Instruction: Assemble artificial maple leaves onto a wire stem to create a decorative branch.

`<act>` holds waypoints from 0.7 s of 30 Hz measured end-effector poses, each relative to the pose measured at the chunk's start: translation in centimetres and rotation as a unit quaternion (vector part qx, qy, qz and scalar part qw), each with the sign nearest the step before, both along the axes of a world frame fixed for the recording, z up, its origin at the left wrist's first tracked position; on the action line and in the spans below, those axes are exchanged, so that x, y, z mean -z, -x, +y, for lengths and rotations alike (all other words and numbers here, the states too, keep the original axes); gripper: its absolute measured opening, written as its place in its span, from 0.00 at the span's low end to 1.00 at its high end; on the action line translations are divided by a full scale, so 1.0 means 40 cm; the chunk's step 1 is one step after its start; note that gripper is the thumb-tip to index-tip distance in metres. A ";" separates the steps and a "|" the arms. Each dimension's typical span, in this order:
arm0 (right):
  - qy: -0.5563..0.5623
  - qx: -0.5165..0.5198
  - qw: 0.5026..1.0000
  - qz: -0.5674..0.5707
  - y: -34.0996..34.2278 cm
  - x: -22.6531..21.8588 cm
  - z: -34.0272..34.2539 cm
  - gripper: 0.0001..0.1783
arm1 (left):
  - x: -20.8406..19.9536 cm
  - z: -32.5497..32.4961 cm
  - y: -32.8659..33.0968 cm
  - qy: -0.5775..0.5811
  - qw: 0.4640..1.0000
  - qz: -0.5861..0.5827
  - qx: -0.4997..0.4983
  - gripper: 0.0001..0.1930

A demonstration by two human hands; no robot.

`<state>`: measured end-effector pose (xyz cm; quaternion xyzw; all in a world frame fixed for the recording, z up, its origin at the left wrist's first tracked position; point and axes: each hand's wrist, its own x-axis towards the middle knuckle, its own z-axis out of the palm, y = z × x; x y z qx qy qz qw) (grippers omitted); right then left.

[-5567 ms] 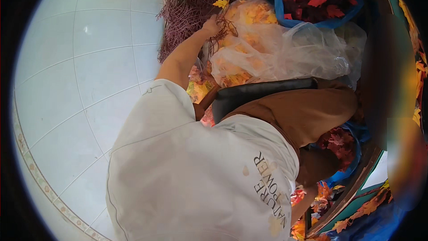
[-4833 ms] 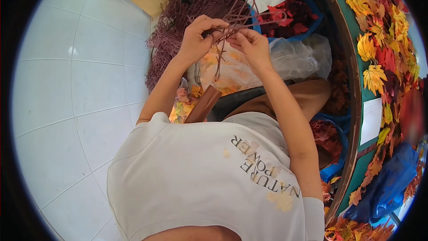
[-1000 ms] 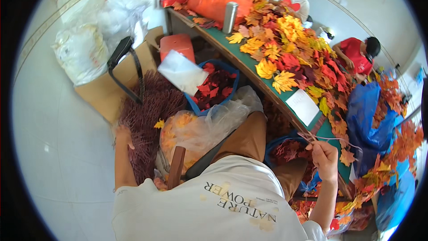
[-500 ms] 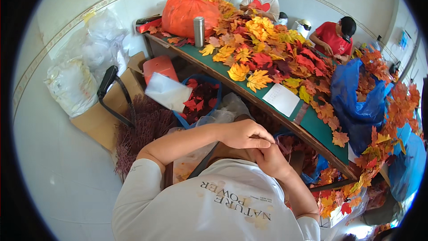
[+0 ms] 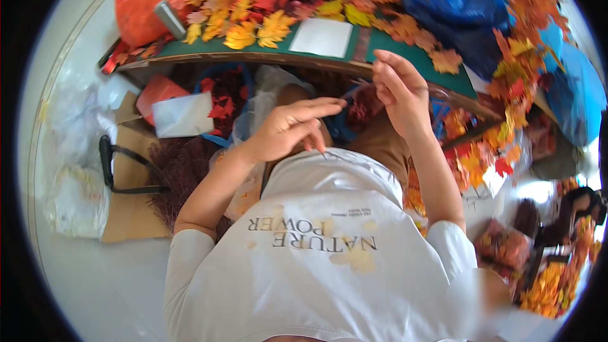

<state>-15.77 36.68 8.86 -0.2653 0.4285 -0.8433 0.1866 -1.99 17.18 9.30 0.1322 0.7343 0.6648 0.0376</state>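
My left hand (image 5: 288, 128) hovers over my lap, above the hem of my white shirt, its fingers stretched out and apart. Higher and to the right, my right hand (image 5: 404, 92) is raised just in front of the table edge, fingers loosely extended. No object shows clearly in either hand; a thin, blurred strand near the right fingertips is too small to make out. Beyond the hands stands the green-topped table (image 5: 215, 45), heaped with yellow, orange and red artificial maple leaves (image 5: 275, 28). A white sheet of paper (image 5: 322, 37) lies near its front edge.
A blue plastic bag (image 5: 453, 6) sits on the table's right side; an orange bag (image 5: 149, 9) and a metal flask (image 5: 170, 19) stand left. Below are a tub of red leaves (image 5: 223, 98), dark twigs (image 5: 187, 168) and a cardboard box (image 5: 130, 209). Leaf garlands (image 5: 506, 126) hang right.
My hands, together half a second ago, have come apart; the right one has risen and its fingers have spread. The view has tilted down and turned, so the co-workers across the table are out of sight.
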 end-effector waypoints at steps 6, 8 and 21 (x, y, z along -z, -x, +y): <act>-0.047 0.050 0.997 -0.026 0.023 0.029 0.023 0.10 | 0.048 -0.031 0.032 0.011 1.000 -0.003 -0.019 0.17; -0.043 0.037 0.997 -0.057 0.023 0.027 0.027 0.15 | 0.062 -0.047 0.034 0.000 1.000 -0.025 -0.007 0.17; 0.005 -0.131 0.981 0.146 0.076 0.054 0.132 0.38 | 0.062 -0.201 0.039 0.078 0.994 -0.079 -0.012 0.16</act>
